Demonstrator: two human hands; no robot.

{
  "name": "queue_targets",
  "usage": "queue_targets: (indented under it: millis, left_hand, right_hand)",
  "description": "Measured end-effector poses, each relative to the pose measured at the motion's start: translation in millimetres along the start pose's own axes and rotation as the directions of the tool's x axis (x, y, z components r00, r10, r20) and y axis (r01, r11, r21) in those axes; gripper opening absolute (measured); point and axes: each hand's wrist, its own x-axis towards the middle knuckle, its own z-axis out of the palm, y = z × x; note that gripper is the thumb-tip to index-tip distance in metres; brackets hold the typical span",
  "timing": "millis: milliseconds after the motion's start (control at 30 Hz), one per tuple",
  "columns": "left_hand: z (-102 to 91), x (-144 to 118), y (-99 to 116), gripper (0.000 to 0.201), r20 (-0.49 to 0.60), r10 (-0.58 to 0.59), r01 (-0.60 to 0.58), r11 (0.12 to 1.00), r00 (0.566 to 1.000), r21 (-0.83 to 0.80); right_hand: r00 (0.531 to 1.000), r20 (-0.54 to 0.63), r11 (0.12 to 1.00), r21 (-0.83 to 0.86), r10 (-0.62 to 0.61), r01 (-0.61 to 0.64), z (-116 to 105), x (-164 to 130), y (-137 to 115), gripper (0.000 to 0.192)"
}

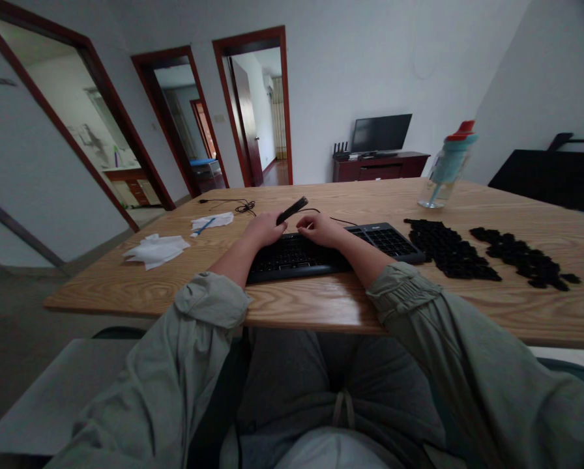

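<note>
Keyboard (304, 266), black and wide, lies on the wood-grained counter (316, 306) near the edge closest to the person, running from beneath the left grip out past the right forearm. The left grip (264, 230) is at its far left corner, fingers closed around a dark stick-like object (292, 210) that slants up and to the right (too dim to say exactly what it is). The right grip (317, 230) hangs over the keyboard's middle, fingers curled inward toward the left one, a small gap between the two; whether anything is pinched there, I cannot tell. Both sleeves are rolled back.

To the right of the keyboard, small black pieces are spread in two groups: a denser patch (451, 251) just beside it and a looser scatter (524, 257) farther right. Behind the patch stands a clear and teal bottle (447, 170) with a red top. Over on the left lie a crumpled white tissue (156, 251) and, farther back, a flatter tissue (219, 219) with a slim blue stick (204, 227) resting across it. A coiled black cable (246, 206) sits beyond them, near the counter's far edge.
</note>
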Motion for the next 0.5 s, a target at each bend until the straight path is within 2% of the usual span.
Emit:
queue_targets:
  millis: [67,133,267,500]
  left_hand:
    - [-0.4,0,0,0.037,0.011,-0.027,0.027,1.0,1.0,0.001]
    - [-0.1,0,0,0.037,0.011,-0.037,0.037,0.999,0.999,-0.014]
    - [2.5,1,2,0.035,-0.011,-0.045,0.043,0.994,0.999,-0.102]
    - [6.3,1,9,0.035,-0.062,-0.087,0.054,0.911,0.994,-0.41]
  right_hand:
    - [0.998,0.04,0.985,-0.167,-0.039,0.045,1,1,0,0.015]
    - [0.994,0.084,0.972,-0.222,-0.063,0.081,3,2,-4,0.017]
    - [0.992,0.114,0.975,-0.206,-0.058,0.081,6,4,-11,0.02]
    - [0.995,0.078,0.984,-0.162,-0.059,0.072,16,9,-7,0.021]
